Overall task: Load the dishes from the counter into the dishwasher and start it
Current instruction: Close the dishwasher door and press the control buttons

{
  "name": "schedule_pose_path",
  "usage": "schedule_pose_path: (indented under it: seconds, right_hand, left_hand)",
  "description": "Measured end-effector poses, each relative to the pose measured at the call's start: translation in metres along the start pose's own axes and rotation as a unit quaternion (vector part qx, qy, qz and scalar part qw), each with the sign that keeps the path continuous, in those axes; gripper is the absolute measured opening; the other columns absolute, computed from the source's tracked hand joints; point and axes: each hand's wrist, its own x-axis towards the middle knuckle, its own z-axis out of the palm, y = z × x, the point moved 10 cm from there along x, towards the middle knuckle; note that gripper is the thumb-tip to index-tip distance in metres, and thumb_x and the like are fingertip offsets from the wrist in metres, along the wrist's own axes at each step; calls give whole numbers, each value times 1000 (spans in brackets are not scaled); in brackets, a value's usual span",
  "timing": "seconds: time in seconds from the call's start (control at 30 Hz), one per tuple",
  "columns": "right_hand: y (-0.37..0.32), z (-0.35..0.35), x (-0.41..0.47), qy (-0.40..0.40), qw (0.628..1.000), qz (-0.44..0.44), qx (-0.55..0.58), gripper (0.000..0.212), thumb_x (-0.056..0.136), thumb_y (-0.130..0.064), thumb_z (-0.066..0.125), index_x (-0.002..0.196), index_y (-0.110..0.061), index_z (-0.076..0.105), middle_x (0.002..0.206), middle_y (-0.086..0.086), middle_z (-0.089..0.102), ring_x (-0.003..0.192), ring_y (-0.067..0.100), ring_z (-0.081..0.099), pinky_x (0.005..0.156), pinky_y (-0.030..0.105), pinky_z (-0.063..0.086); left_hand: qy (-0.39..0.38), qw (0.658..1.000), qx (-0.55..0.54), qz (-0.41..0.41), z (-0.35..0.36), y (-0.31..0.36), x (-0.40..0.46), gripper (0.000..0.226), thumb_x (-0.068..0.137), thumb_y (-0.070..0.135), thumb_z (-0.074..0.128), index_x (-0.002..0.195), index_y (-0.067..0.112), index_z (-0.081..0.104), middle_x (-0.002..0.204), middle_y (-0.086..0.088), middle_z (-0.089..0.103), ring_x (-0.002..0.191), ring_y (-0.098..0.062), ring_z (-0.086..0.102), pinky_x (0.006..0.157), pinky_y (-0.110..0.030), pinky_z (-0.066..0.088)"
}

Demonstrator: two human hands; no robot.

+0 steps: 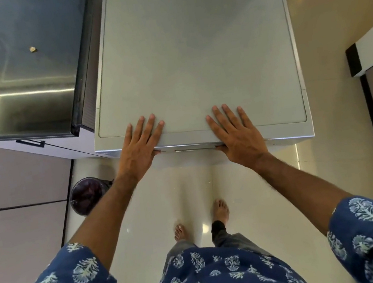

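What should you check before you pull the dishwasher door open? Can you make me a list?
1. Both hands on the dishwasher: ok. The left hand and right hand lie flat on its top near the front edge, thumbs tucked under the lip.
2. Door state: cannot tell; the front face is hidden from above.
3. Room for the door to swing down: not ok. The feet stand close in front on the floor.
4. Bin out of the way: ok, it sits off to the left side.
5. Dishes ready on the counter: not ok, only a small gold knob-like thing shows there.
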Motion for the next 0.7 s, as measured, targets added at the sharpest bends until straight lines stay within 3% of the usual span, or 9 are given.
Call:
schedule_pose_path:
  seconds: [0.2, 0.33, 0.43, 0.53, 0.6, 0.7]
  right_hand:
    - [1, -3, -1, 16, 1000, 8, -1, 93, 86, -45, 63, 159, -17, 11, 166, 12, 7, 153, 33, 6, 119, 58, 13]
    - [-3, -2, 0, 17, 998, 59, -2, 97, 82, -46, 65, 158, -17, 12, 166, 12, 9, 152, 35, 7, 118, 62, 12]
    - [-33, -5, 16, 23, 996, 87, -7, 99, 83, -48, 66, 158, -12, 13, 165, 15, 9, 152, 37, 8, 117, 64, 13]
    - [-87, -5, 38, 39, 997, 74, -6, 98, 83, -45, 66, 157, -9, 13, 165, 13, 9, 152, 35, 8, 118, 61, 13]
    - [-107, -7, 47, 65, 991, 118, 8, 101, 81, -44, 68, 157, -7, 13, 165, 13, 11, 152, 33, 10, 120, 56, 14]
    - [-123, -5, 45, 116, 981, 152, 18, 109, 72, -45, 77, 156, -8, 18, 163, 13, 19, 151, 33, 16, 121, 52, 14]
  left_hand:
    - [9, 1000, -29, 8, -3, -6, -6, 98, 86, 28, 74, 161, 19, 12, 169, -9, 10, 155, -30, 11, 124, -53, 17]
    - [22, 998, -47, -46, 5, -43, -37, 103, 85, 21, 76, 162, 20, 7, 169, -9, 6, 156, -29, 5, 125, -52, 13]
    - [30, 998, -44, -35, 12, -60, -49, 103, 84, 13, 75, 162, 21, 7, 169, -8, 3, 156, -29, 4, 125, -50, 12]
    - [77, 995, -48, -30, 12, -72, -56, 92, 89, 8, 68, 161, 20, 12, 168, -10, 9, 155, -30, 8, 126, -49, 12]
    - [109, 992, -62, -30, 14, -80, -60, 84, 93, 9, 64, 161, 15, 14, 168, -10, 12, 155, -28, 10, 126, -47, 12]
    - [156, 985, -63, -27, 19, -89, -72, 90, 88, 7, 68, 160, 9, 15, 168, -10, 13, 155, -25, 10, 127, -45, 10]
